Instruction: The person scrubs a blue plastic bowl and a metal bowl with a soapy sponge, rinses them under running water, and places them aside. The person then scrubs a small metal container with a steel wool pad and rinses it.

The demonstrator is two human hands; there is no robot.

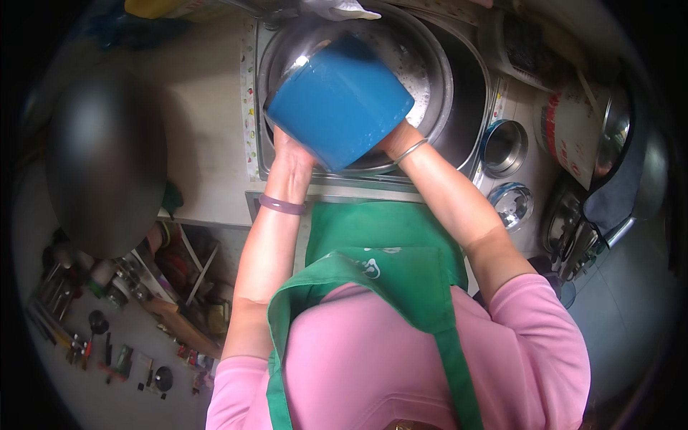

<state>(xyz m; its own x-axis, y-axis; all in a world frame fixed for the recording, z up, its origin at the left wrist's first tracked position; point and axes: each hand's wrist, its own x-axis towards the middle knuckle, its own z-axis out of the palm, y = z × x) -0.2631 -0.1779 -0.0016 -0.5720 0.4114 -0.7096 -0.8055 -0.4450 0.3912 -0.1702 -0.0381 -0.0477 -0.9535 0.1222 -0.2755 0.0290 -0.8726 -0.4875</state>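
Note:
A blue container (341,102) with a smooth wall is tilted above a large metal basin (443,80), which sits in a stainless steel sink (475,118). My left hand (293,145) supports the container's lower left edge, with its fingers hidden beneath. At the lower right side, my right hand (396,141) grips it, the fingers also out of sight behind the wall. Drops of water cling to the blue surface. The container's opening cannot be seen clearly.
Two round metal tins (505,148) (511,206) stand right of the sink. Farther right are a white tub with red print (572,129) and metal kitchenware. A large dark rounded object (107,166) is at the left. The faucet (269,13) is above the basin.

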